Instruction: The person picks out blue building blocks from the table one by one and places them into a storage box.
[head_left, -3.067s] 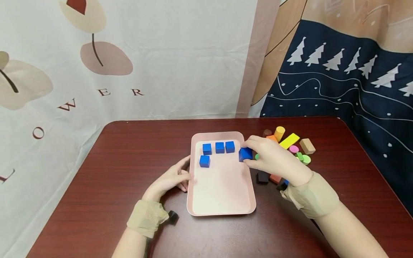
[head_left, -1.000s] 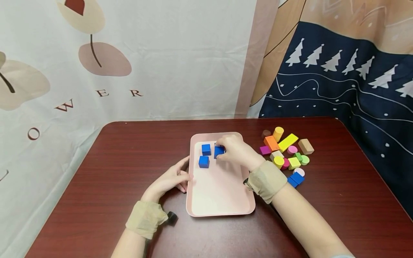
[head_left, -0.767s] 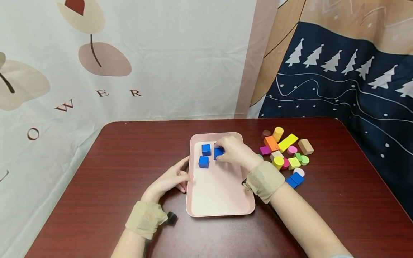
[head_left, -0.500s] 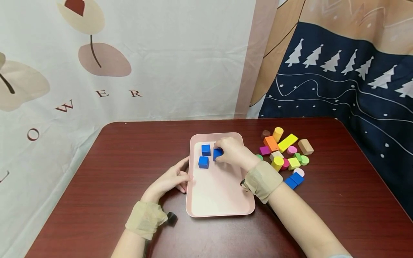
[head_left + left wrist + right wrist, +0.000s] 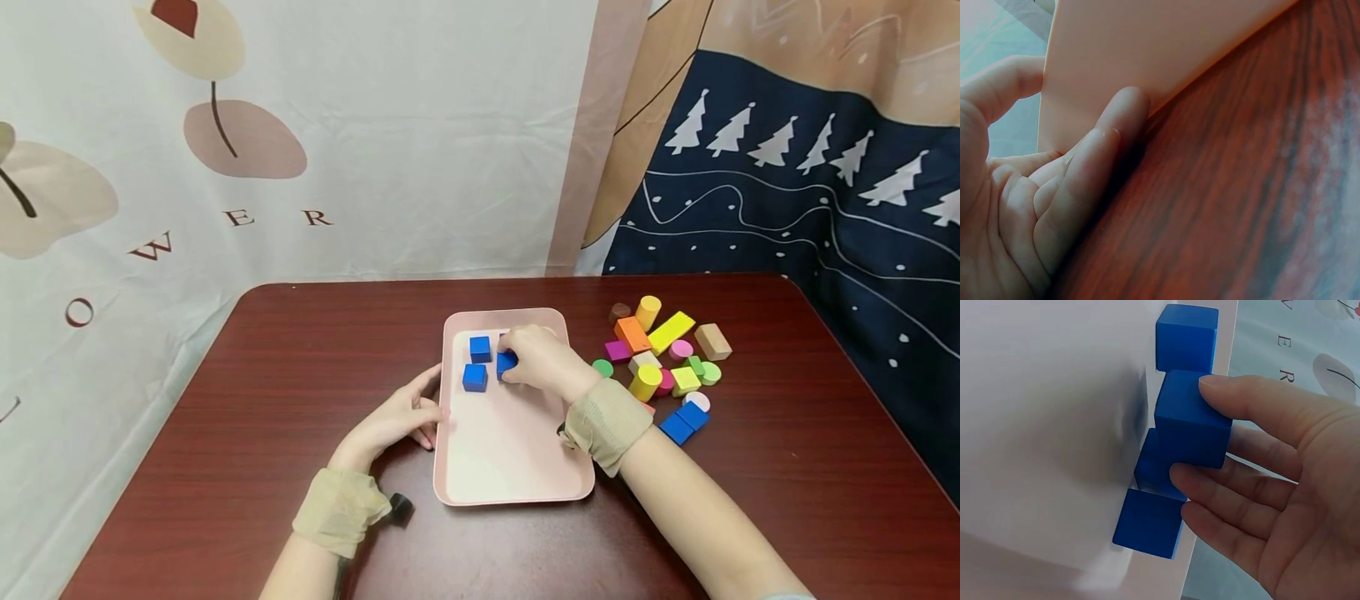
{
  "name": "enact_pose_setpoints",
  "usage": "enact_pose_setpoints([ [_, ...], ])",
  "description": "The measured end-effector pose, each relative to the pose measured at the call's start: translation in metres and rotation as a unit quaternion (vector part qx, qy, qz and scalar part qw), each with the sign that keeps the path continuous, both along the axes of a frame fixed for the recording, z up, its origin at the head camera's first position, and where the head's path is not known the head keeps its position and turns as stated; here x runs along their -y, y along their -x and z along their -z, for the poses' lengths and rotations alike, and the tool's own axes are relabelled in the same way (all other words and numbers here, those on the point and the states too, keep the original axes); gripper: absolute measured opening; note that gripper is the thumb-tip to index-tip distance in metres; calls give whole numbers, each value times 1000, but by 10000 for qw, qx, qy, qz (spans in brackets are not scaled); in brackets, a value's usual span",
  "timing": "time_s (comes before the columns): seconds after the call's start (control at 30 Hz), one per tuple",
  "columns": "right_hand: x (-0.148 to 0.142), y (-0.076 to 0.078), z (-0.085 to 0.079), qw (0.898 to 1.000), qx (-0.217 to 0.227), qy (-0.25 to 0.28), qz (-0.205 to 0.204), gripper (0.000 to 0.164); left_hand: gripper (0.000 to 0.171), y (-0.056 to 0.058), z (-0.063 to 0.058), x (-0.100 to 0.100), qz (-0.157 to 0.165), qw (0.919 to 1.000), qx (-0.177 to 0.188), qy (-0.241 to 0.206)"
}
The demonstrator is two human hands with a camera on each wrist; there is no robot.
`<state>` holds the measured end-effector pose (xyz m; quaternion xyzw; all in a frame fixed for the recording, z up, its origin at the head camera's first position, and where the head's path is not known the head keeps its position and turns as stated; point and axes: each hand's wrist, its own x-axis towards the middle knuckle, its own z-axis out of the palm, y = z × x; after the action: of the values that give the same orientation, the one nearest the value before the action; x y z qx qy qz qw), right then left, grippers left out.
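My right hand (image 5: 546, 364) pinches a blue cube (image 5: 1192, 419) between thumb and fingers, over the far part of the pink tray (image 5: 517, 450). In the head view the held cube is partly covered by the fingers. Left of it are two blue cubes, a rear one (image 5: 480, 349) and a nearer one (image 5: 475, 377). More blue cubes, such as this upper cube (image 5: 1186, 337) and this lower cube (image 5: 1149, 524), surround the held one in the right wrist view. My left hand (image 5: 393, 418) grips the tray's left edge, its fingers against the outer wall (image 5: 1141, 44).
Right of the tray lies a loose group of coloured blocks, among them a yellow plank (image 5: 671, 332), an orange block (image 5: 632, 334), a wooden block (image 5: 712, 342) and two blue cubes (image 5: 684, 422). A patterned cloth (image 5: 420, 150) hangs behind the dark red table (image 5: 300, 350).
The right hand has carried the blue cube from the tray's right rim leftward over the tray, then slightly toward the near side. The left hand has stayed at the tray's edge.
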<state>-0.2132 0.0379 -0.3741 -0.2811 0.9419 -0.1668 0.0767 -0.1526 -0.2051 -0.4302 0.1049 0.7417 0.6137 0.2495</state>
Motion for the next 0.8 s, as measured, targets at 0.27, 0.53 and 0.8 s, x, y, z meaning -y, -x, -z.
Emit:
enact_pose_setpoints([
  [0.27, 0, -1, 1, 9998, -68, -109, -143, 32, 72, 1, 0, -1, 39, 10000, -67, -6],
  [0.53, 1, -2, 4, 9999, 97, 12, -99, 31, 73, 1, 0, 0, 35, 10000, -60, 34],
  [0.8, 2, -2, 8, 9998, 175, 84, -56, 30, 73, 0, -3, 0, 65, 10000, -58, 25],
])
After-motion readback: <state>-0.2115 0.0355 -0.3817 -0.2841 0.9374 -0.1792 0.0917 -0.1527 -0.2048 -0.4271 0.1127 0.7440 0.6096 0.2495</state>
